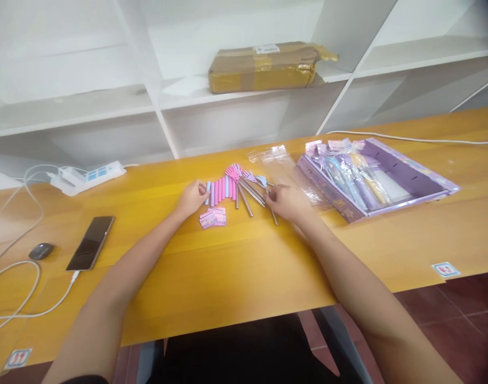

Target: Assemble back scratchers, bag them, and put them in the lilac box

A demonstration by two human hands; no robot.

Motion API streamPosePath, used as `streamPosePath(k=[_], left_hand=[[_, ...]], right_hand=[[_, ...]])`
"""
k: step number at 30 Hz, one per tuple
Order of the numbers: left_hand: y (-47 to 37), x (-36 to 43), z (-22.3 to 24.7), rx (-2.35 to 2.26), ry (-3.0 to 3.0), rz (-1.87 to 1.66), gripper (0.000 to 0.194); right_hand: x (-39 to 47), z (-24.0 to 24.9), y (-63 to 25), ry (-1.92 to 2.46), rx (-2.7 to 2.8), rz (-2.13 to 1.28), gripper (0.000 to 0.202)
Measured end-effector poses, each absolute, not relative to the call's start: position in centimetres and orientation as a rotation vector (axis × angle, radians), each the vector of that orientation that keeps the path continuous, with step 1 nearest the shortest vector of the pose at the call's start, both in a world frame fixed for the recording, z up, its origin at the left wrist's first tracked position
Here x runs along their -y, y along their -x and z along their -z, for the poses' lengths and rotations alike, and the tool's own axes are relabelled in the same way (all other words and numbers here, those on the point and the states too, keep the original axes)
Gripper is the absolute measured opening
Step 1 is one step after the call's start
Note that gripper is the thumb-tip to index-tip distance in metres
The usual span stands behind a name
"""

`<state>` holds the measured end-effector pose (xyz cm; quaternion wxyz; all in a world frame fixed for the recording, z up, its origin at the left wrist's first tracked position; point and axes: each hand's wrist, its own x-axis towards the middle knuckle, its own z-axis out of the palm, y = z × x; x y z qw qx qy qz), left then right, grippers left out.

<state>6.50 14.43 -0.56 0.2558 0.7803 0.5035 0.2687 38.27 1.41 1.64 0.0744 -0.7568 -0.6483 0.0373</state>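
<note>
- A row of pink, lilac and blue tubes [223, 190] lies on the wooden table [228, 288] between the hands, long axes pointing away from the person; the left hand is nearer.
- Left hand [193, 198]: fingertips nearly together, touching the row's leftmost blue tube [207, 194]; whether they grip it is unclear.
- Right hand [287, 202]: fingers curled at the slanting metal rods [245, 200]; cannot tell whether it holds one.

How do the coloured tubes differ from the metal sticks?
The coloured tubes lie side by side in a row; the metal sticks splay at angles. The tubes are pink, purple and blue; the sticks are silvery, with hand-shaped heads. Both are slender.
</note>
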Motion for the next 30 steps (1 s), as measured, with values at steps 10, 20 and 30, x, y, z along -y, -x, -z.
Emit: streamPosePath(k=[10, 20, 30], left_hand=[[0.9, -10.3, -1.6, -1.462, -2.143, -0.58, 0.017], [0.7, -0.1, -1.5, -0.885, -1.645, -0.599, 0.039], [1.3, 0.8, 0.4, -0.885, -1.526, -0.614, 0.042]], right_hand=[[-1.8, -3.2, -39.5, 2.297, 1.738, -0.144, 0.028], [2.5, -6.1, -31.6, 1.059, 1.183, -0.917, 0.042], [2.8, -1.2, -28.5, 0.949, 0.863, -1.247, 0.046]])
